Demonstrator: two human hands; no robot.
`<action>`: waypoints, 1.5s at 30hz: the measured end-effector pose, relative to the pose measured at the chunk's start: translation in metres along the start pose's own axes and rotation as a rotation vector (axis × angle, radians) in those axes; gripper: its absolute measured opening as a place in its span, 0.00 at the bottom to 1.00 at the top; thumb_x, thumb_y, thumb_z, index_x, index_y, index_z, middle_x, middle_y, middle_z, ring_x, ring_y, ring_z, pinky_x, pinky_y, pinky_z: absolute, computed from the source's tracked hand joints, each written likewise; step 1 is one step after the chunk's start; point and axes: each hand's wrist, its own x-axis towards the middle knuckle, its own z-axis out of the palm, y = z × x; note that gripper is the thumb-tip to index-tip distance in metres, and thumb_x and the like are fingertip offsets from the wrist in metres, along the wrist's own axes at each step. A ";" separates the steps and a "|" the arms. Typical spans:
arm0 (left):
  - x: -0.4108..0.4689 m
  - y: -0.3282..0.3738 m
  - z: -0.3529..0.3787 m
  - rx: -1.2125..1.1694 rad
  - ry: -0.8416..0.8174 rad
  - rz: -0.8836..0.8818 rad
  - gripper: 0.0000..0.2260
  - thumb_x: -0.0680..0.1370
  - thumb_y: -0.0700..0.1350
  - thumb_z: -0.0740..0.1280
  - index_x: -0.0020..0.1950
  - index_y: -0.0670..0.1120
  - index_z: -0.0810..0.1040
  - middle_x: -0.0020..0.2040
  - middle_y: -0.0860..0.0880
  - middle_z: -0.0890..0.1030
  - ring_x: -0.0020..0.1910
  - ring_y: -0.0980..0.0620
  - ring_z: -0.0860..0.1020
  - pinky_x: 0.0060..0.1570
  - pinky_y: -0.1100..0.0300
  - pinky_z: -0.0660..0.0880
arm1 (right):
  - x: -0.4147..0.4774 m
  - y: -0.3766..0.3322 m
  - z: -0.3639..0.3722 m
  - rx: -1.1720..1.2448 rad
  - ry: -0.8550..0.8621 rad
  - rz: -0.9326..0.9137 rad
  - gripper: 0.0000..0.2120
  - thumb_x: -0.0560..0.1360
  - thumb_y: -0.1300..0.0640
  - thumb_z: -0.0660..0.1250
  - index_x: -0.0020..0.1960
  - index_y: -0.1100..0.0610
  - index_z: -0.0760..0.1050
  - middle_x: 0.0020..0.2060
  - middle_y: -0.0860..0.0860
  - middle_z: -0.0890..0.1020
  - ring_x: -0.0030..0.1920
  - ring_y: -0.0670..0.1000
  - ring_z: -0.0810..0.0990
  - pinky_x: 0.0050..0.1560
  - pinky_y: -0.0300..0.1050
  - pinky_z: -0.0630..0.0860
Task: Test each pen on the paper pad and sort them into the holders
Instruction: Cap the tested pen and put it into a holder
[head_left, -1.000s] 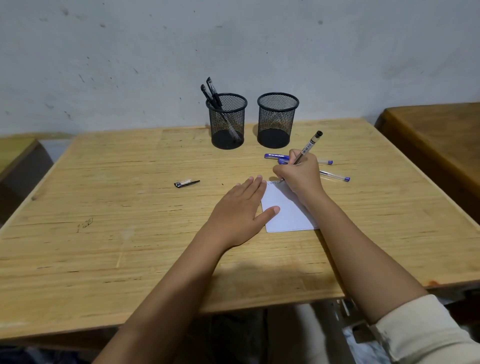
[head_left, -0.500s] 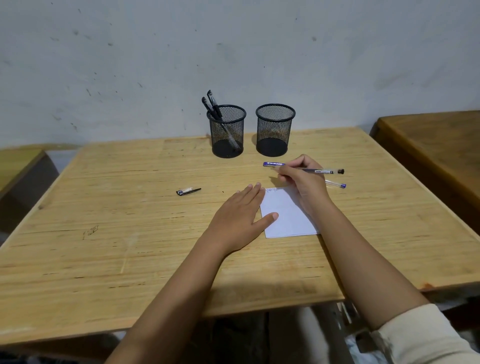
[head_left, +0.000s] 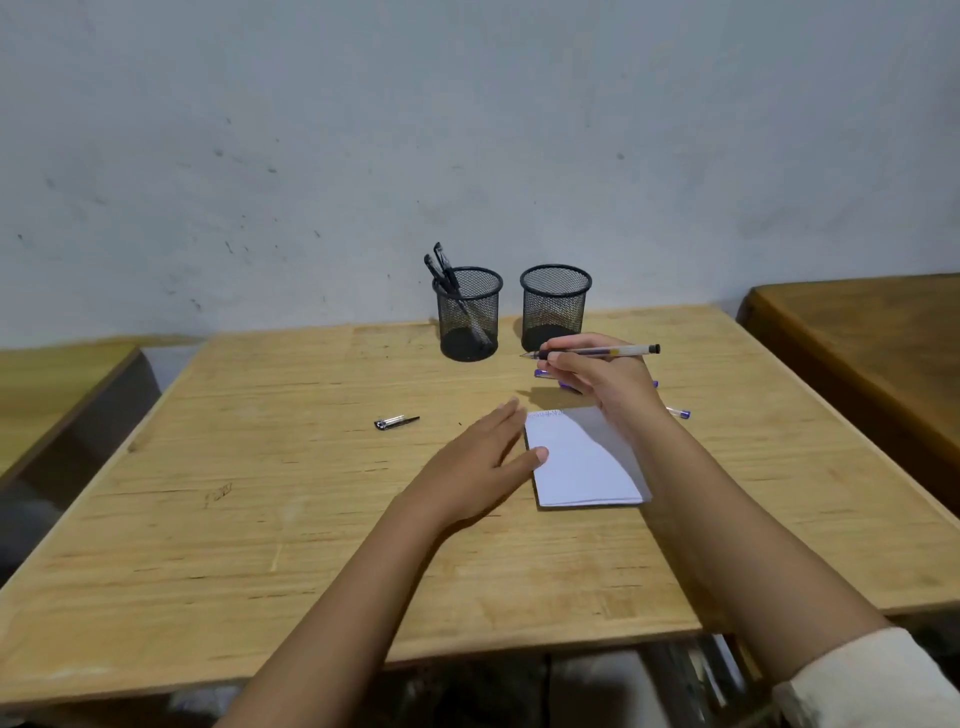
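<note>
the right hand is raised just above the table, at 12 o'clock from the pad. its thumb and fingers pinch a pen near the tip end. the pen lies level, with its tip pointing to 9 o'clock, in front of the base of the right holder, and its capless back end pointing to 3 o'clock.

the left hand lies flat on the table at 9 o'clock from the pad, fingers straight and together, holding nothing. its thumb tip touches the pad's left edge. the pad lies flat, with faint scribbles along its top edge.

the two mesh holders stand side by side at the far edge, at 12 o'clock from the pad. the left holder holds two black pens, which lean toward 11 o'clock.

blue pens lie on the table behind the right hand, mostly hidden, so i cannot tell how many. one end shows at 3 o'clock of the wrist. a cap lies alone at 9 o'clock from the pad, well apart from it.
</note>
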 end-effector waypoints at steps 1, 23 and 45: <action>-0.002 -0.003 -0.006 0.006 0.054 -0.025 0.29 0.79 0.60 0.56 0.77 0.51 0.55 0.78 0.56 0.51 0.76 0.58 0.52 0.71 0.57 0.57 | 0.000 -0.003 0.002 0.010 -0.002 0.005 0.07 0.71 0.70 0.67 0.50 0.69 0.78 0.43 0.62 0.82 0.44 0.55 0.83 0.51 0.41 0.80; -0.025 -0.076 -0.041 -0.271 0.499 -0.206 0.07 0.74 0.42 0.70 0.52 0.47 0.82 0.47 0.55 0.82 0.48 0.60 0.77 0.44 0.77 0.68 | -0.016 0.020 0.059 -0.006 -0.157 0.130 0.08 0.68 0.71 0.70 0.47 0.72 0.78 0.41 0.65 0.82 0.38 0.54 0.84 0.42 0.40 0.82; -0.024 -0.023 -0.053 -0.882 0.524 -0.036 0.06 0.72 0.36 0.71 0.44 0.45 0.83 0.39 0.48 0.83 0.39 0.57 0.80 0.45 0.67 0.77 | -0.020 0.006 0.052 0.146 -0.270 0.090 0.07 0.69 0.71 0.68 0.47 0.68 0.78 0.36 0.56 0.84 0.37 0.50 0.84 0.39 0.35 0.79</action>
